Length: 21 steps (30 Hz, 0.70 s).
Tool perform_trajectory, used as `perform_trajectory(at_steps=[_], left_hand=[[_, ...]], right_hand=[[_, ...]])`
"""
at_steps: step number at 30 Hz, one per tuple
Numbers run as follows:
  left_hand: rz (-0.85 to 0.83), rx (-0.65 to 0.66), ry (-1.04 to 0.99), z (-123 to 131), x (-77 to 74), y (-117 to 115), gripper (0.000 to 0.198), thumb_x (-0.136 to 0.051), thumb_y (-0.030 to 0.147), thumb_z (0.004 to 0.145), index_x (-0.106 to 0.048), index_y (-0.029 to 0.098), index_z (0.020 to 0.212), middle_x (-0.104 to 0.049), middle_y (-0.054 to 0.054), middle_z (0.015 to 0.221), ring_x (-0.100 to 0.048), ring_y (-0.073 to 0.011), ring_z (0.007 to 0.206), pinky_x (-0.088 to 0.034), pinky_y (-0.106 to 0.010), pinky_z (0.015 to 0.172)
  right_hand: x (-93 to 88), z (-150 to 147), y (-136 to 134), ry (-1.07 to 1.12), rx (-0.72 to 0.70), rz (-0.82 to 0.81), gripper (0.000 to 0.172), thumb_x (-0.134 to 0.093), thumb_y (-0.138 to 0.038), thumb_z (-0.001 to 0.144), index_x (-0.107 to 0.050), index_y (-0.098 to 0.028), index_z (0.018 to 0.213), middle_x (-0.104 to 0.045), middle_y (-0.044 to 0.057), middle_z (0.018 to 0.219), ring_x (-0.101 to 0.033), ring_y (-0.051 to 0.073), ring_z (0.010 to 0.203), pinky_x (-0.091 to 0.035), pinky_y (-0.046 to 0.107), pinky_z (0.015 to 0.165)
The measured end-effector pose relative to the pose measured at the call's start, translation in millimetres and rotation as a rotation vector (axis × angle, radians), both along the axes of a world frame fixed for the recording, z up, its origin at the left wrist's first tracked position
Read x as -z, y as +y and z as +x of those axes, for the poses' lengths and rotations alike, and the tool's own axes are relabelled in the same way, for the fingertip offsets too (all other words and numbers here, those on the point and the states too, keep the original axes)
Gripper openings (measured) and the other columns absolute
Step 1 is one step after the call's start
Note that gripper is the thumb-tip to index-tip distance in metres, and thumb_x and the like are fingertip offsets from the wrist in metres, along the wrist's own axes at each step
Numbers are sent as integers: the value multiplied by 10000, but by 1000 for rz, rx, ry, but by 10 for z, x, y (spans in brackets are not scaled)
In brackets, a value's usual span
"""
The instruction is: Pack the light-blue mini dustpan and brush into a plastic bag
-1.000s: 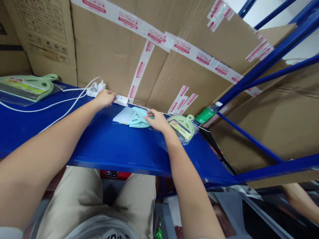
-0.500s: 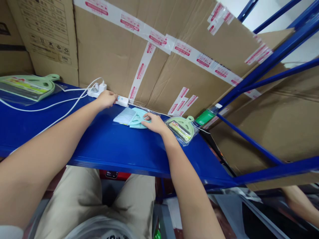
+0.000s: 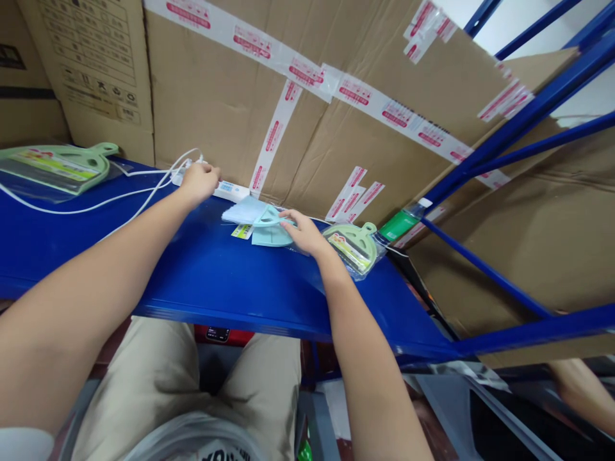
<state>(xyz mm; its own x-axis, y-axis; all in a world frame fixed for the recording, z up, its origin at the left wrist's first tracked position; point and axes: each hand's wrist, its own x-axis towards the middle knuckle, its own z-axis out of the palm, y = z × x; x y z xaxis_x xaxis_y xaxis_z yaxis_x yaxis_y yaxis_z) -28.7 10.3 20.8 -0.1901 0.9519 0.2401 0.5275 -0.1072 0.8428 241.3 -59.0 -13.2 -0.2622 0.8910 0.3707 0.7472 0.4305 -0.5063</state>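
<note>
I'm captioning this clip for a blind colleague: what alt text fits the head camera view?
A person's right hand grips a pale blue brush and dustpan set on a blue shelf, while the left hand rests on a white power strip against taped cardboard boxes. A bagged green dustpan set lies right of the hand; another lies far left.

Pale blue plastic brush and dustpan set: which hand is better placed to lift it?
Right hand: its fingers already rest on the pale blue plastic brush and dustpan set. Left hand sits apart, on the white power strip.
</note>
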Motion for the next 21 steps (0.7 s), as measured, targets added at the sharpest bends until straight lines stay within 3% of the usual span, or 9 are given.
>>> perform_trajectory(at_steps=[4,9,12,16,21], left_hand=[[27,-20,208,41,-10,-86,264,-455,286,883,-686,185,802,-681,-63,779,-645,-199,790,-461,-259,689],[-32,284,577,376,98,-339,347,-541,492,856,-738,207,878,-737,-95,828,-690,-264,915,-482,-300,745],[-60,358,748,537,175,-415,378,-597,516,789,-764,199,911,-751,-123,873,-696,-304,957,-491,-332,767],[-114,370,822,521,201,-382,376,-603,485,756,-781,195,916,-755,-142,908,-701,-332,954,-495,-360,772],[-171,367,845,369,165,-323,351,-586,523,778,-743,213,729,-712,-116,722,-704,-310,843,-475,-341,703]], right_hand=[[-125,201,-38,93,123,60,194,-527,-282,861,-628,-221,1016,-708,62,1114,-632,232,1058,-478,408,974],[-200,438,-36,190,256,156,144,-534,-253,806,-587,-227,938,-696,72,1093,-604,241,1059,-457,414,984],[-196,460,-4,250,346,168,94,-531,-236,778,-561,-232,867,-692,67,1035,-592,240,1014,-456,404,959],[-165,410,48,278,468,106,73,-485,-204,760,-543,-237,790,-678,42,950,-585,236,972,-444,386,936],[-121,374,101,312,499,82,73,-476,-234,750,-532,-243,704,-643,5,787,-581,221,867,-457,349,856]])
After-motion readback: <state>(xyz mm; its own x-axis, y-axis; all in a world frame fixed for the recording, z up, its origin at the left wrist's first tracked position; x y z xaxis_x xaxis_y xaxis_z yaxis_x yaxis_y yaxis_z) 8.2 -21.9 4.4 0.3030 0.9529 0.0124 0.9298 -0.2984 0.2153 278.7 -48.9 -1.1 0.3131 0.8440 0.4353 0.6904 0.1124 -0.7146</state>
